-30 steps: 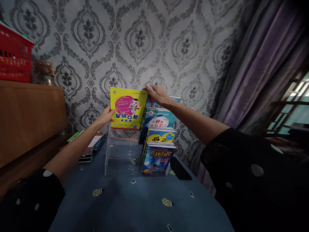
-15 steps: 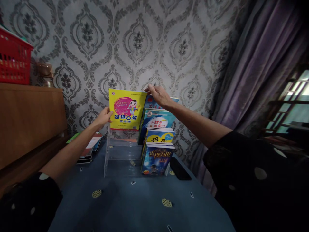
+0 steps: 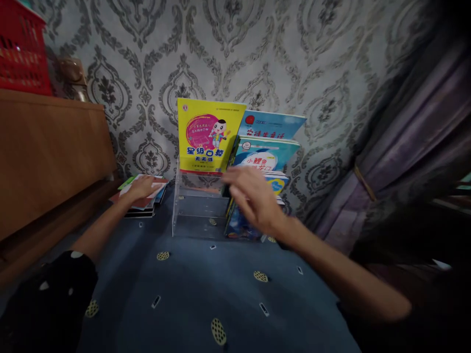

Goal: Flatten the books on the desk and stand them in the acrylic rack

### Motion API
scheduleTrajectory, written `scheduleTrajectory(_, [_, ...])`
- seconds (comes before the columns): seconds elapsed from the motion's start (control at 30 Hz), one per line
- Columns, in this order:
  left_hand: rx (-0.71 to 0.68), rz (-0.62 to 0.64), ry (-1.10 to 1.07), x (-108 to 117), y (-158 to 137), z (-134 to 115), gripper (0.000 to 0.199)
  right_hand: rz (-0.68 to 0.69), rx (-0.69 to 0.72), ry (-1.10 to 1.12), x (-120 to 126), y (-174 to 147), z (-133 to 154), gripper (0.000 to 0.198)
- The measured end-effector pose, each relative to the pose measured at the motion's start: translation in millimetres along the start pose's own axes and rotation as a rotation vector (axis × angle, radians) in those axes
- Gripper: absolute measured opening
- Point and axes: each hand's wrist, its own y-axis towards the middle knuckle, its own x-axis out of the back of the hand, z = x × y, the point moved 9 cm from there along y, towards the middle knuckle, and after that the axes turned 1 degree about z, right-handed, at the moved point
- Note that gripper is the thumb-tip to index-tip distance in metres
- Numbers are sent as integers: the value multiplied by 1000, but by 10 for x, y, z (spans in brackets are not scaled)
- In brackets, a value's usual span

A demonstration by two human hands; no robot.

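while the left hand (image 3: 142, 186) lies flat on the book pile (image 3: 142, 201), the right hand (image 3: 253, 198) (spread, blurred) hovers below the yellow book (image 3: 208, 135).

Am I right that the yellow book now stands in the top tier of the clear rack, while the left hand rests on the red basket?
Not quite. The head view shows the left hand resting on the stack of books lying flat on the blue table, not on the red basket, which sits up on the wooden cabinet. The yellow book does stand in the top tier of the clear rack.
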Motion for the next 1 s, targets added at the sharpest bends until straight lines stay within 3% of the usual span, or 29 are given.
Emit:
scheduleTrajectory(0.07, [31,70,88,-243,-129,119,65,75,62,73,-323,-324,292,27])
scheduleTrajectory(0.13, [59,131,165,-445,-247,212,75,145,-5,179,-641,-630,445,25])
scheduleTrajectory(0.23, [79,183,255,-635,-375,304,71,225,-167,355,-1024,-1034,613,24])
scheduleTrajectory(0.33, [71,198,327,-707,-425,346,62,251,-330,495,-1255,-1346,745,23])
scheduleTrajectory(0.47, [38,224,397,-719,-434,346,62,216,-502,624,-1407,-1629,779,28])
scheduleTrajectory(0.63, [-8,243,464,-689,-555,267,57,241,-737,682,-1520,-1837,601,39])
scheduleTrajectory(1.0, [-99,366,531,-572,-1211,90,60,308,-858,784,-1569,-1905,566,56])
